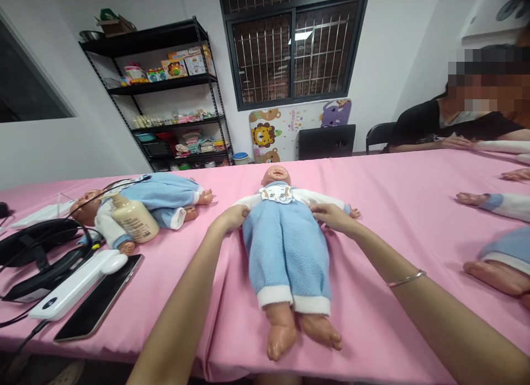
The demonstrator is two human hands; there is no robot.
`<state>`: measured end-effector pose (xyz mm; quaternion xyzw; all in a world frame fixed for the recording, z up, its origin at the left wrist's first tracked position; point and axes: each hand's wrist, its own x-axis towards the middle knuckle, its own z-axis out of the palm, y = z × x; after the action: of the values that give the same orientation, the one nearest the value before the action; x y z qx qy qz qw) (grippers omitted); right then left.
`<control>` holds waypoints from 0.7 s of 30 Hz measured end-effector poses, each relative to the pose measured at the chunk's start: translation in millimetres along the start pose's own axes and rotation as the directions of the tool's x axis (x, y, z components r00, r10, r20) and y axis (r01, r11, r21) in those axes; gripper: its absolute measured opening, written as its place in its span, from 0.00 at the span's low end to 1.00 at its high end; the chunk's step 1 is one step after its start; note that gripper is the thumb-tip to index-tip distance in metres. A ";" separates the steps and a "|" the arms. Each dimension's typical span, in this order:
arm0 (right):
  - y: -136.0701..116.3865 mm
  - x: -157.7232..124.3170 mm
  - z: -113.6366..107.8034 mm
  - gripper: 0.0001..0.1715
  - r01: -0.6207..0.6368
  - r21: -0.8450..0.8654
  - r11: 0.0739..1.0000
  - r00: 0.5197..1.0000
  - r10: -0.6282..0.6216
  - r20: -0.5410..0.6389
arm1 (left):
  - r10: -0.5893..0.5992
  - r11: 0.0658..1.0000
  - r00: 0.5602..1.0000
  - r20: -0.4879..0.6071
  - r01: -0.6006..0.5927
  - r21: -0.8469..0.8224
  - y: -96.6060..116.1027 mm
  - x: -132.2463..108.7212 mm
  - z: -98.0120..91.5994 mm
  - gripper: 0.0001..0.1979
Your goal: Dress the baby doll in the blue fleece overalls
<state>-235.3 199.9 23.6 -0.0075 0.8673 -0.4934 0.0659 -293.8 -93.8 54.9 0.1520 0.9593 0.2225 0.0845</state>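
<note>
A baby doll [276, 178] lies on its back on a pink-covered table, its bare feet towards me. It wears light blue fleece trousers [267, 252] with white cuffs, a white long-sleeved top and a bib with an animal face. At the waist on the left, my left hand [235, 217] is closed on the edge of the doll's clothes, its fingertips partly hidden. My right hand [331, 215] pinches the clothing at the opposite side of the waist, below the doll's outstretched arm. A silver bangle [407, 278] circles my right forearm.
To the left lie another doll [165, 192], a cream pump bottle [134, 219], a black headset [39, 244] with cables, a white device [74, 288] and a phone [99, 299]. More dolls [507, 258] lie at right, where a person [426, 120] sits. A shelf [153, 87] stands behind.
</note>
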 end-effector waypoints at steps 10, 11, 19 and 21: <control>39.3 17.3 6.9 0.08 -0.051 -0.353 0.934 0.918 -0.095 -0.384 | -0.021 0.936 0.917 -0.399 0.159 0.315 -8.0 -5.5 31.6 0.16; 39.0 16.6 8.8 0.07 -0.057 -0.380 0.923 0.933 -0.086 -0.349 | 0.003 0.959 0.926 -0.377 0.104 0.265 -10.1 -4.0 33.6 0.16; 35.5 3.1 15.6 0.07 -0.040 -0.357 0.933 0.949 -0.076 -0.306 | 0.368 0.887 0.928 -0.058 -0.369 -0.278 -30.9 3.9 46.3 0.24; 35.3 2.2 15.2 0.09 -0.038 -0.373 0.927 0.951 -0.082 -0.299 | 0.326 0.915 0.943 -0.072 -0.334 -0.225 -28.7 2.6 42.3 0.18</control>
<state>-233.8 204.8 -14.5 0.0476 0.9448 -0.3145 -0.0789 -293.8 -100.5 4.1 0.2970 0.8882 0.3473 0.0472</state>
